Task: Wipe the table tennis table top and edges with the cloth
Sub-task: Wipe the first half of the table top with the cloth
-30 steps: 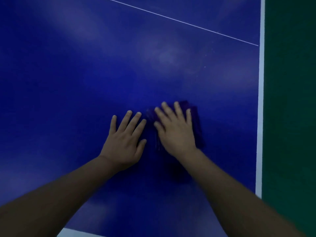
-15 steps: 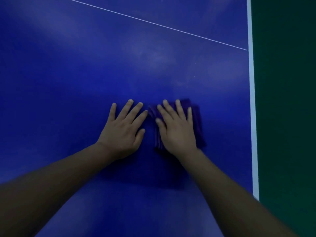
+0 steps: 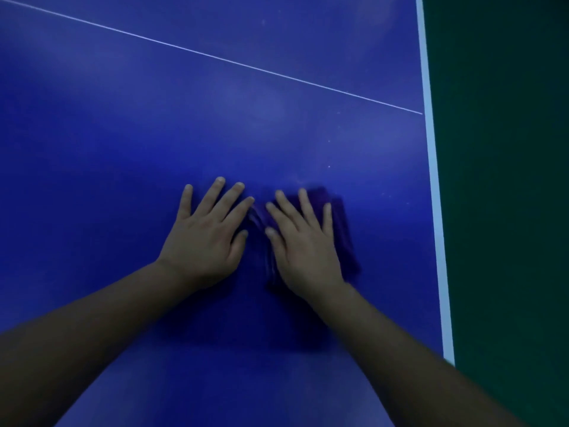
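A folded dark purple cloth (image 3: 343,232) lies flat on the blue table tennis table top (image 3: 154,124). My right hand (image 3: 303,245) presses down on the cloth with fingers spread, covering most of it; the cloth's right and far edges stick out. My left hand (image 3: 209,235) rests flat on the bare table just left of the cloth, fingers apart, its index fingertip close to the cloth's left edge.
A thin white centre line (image 3: 215,58) crosses the table far from my hands. The white side line (image 3: 434,186) marks the table's right edge, a short way right of the cloth. Beyond it lies dark green floor (image 3: 508,180).
Both hands and the cloth hold nearly the same pose. The view has shifted, so the table's right edge and the centre line sit further left and lower in frame.
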Tool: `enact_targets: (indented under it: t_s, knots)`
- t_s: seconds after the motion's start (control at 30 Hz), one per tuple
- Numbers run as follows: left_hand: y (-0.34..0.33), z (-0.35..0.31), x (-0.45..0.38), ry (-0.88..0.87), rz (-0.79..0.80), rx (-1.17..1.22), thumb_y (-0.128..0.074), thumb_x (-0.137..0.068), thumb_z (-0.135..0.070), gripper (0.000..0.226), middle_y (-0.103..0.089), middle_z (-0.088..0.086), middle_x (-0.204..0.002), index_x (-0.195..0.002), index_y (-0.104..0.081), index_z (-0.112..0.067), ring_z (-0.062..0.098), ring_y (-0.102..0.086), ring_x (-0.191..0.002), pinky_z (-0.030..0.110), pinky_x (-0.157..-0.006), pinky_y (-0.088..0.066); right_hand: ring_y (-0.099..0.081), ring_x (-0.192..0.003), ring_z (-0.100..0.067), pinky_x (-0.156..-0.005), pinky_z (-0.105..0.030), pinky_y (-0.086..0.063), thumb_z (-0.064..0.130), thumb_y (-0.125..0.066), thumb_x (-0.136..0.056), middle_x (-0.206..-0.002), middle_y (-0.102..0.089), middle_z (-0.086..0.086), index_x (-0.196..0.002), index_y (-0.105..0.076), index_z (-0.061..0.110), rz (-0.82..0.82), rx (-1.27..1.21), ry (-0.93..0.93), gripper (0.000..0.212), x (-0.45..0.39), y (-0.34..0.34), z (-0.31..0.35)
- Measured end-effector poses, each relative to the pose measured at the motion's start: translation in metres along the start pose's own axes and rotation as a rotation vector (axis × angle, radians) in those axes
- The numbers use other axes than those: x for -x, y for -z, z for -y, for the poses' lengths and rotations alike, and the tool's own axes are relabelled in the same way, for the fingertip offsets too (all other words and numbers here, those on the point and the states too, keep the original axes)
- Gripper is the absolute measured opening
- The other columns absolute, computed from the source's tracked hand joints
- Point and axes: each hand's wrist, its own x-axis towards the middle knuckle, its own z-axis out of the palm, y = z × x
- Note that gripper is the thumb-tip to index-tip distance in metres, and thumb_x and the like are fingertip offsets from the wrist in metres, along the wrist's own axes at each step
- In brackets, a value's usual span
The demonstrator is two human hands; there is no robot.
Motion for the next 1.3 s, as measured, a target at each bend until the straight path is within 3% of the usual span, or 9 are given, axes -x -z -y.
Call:
enact_targets:
  t_s: [0.13, 0.27, 0.43, 0.6, 0.7, 0.83, 0.93, 1.1, 1.3]
  knots:
    - [0.002, -0.003, -0.004, 0.014, 0.000, -0.013, -0.027, -0.096, -0.044, 0.062, -0.033, 0.005, -0.160, -0.148, -0.044, -0.017, 0.029, -0.020, -0.150, 0.066, -0.116, -0.012, -0.009, -0.153, -0.024, -0.120, -0.059, -0.001, 0.043, -0.030, -0.106, -0.162, -0.028, 0.010, -0.152, -0.037, 0.029, -0.023, 0.054, -0.098, 0.049, -0.066, 0.006, -0.022]
    - [0.004, -0.004, -0.012, 0.046, 0.011, -0.015, -0.023, -0.096, -0.046, 0.063, -0.029, 0.003, -0.161, -0.150, -0.040, -0.019, 0.027, -0.016, -0.152, 0.064, -0.117, -0.008, -0.005, -0.154, -0.022, -0.121, -0.057, 0.000, 0.044, -0.028, -0.106, -0.164, -0.022, 0.012, -0.153, -0.035, 0.029, -0.050, 0.025, -0.298, 0.050, -0.048, 0.015, -0.059]
    - [0.007, 0.004, -0.024, 0.101, 0.009, -0.008, -0.020, -0.096, -0.049, 0.066, -0.024, 0.001, -0.163, -0.153, -0.035, -0.019, 0.023, -0.012, -0.153, 0.061, -0.119, -0.007, -0.009, -0.154, -0.025, -0.120, -0.056, 0.001, 0.050, -0.017, -0.102, -0.162, -0.026, 0.011, -0.150, -0.041, 0.028, 0.029, 0.059, -0.146, 0.058, 0.000, 0.014, -0.041]
    - [0.008, 0.008, -0.028, 0.087, 0.005, -0.029, -0.022, -0.097, -0.050, 0.067, -0.026, 0.003, -0.163, -0.153, -0.035, -0.016, 0.024, -0.015, -0.152, 0.061, -0.118, -0.011, -0.008, -0.154, -0.025, -0.120, -0.058, 0.001, 0.047, -0.023, -0.105, -0.163, -0.025, 0.012, -0.153, -0.035, 0.031, 0.036, 0.089, 0.019, 0.052, -0.095, 0.006, -0.014]
    - [0.009, 0.011, -0.041, 0.091, 0.008, -0.026, -0.021, -0.096, -0.050, 0.067, -0.025, 0.002, -0.163, -0.153, -0.035, -0.017, 0.024, -0.015, -0.152, 0.061, -0.119, -0.010, -0.009, -0.153, -0.025, -0.119, -0.059, -0.003, 0.045, -0.030, -0.106, -0.164, -0.023, 0.012, -0.153, -0.033, 0.033, -0.011, 0.108, -0.172, 0.049, -0.139, 0.016, -0.048]
    - [0.010, 0.013, -0.064, 0.093, -0.001, 0.000, -0.016, -0.095, -0.050, 0.069, -0.021, 0.002, -0.164, -0.154, -0.031, -0.016, 0.023, -0.010, -0.153, 0.059, -0.120, -0.006, -0.005, -0.154, -0.024, -0.120, -0.059, -0.003, 0.047, -0.025, -0.105, -0.165, -0.018, 0.013, -0.154, -0.031, 0.032, -0.054, 0.076, -0.351, 0.052, -0.096, 0.025, -0.083]
    - [0.008, 0.014, -0.082, 0.095, -0.006, 0.004, -0.019, -0.095, -0.049, 0.068, -0.018, 0.000, -0.165, -0.154, -0.030, -0.017, 0.022, -0.007, -0.153, 0.059, -0.120, -0.004, -0.009, -0.153, -0.026, -0.119, -0.058, 0.000, 0.051, -0.017, -0.102, -0.163, -0.024, 0.012, -0.152, -0.036, 0.031, -0.016, 0.088, -0.206, 0.058, -0.070, 0.017, -0.061]
    - [0.008, 0.011, -0.101, 0.093, -0.011, -0.014, -0.020, -0.095, -0.049, 0.069, -0.021, 0.002, -0.164, -0.153, -0.031, -0.014, 0.024, -0.009, -0.153, 0.062, -0.118, -0.006, -0.009, -0.153, -0.024, -0.120, -0.059, 0.000, 0.047, -0.022, -0.105, -0.162, -0.028, 0.011, -0.153, -0.034, 0.031, -0.003, 0.064, 0.012, 0.053, -0.148, 0.012, -0.041]
    - [0.007, 0.010, -0.109, 0.109, 0.002, -0.016, -0.016, -0.094, -0.051, 0.070, -0.014, -0.002, -0.166, -0.155, -0.026, -0.018, 0.022, -0.004, -0.153, 0.064, -0.118, -0.003, -0.006, -0.154, -0.025, -0.119, -0.061, 0.000, 0.044, -0.027, -0.106, -0.164, -0.022, 0.012, -0.153, -0.033, 0.031, -0.101, 0.001, -0.327, 0.048, -0.171, 0.030, -0.098]
